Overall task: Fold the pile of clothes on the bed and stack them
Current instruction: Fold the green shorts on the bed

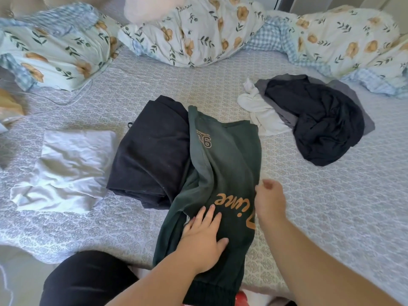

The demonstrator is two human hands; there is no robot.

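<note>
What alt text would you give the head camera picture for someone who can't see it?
A person's left hand presses flat on a dark green sweatshirt on a bed while the right hand grips its edge. Folded black clothes lie beside it, and an unfolded pile sits farther right.

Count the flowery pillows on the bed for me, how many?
3, though more may be hidden. One flowery pillow lies at the far left, one in the middle, one at the far right.

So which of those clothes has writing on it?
The dark green garment under both hands, printed with orange letters. The folded black one beside it and the white one look plain.
</note>
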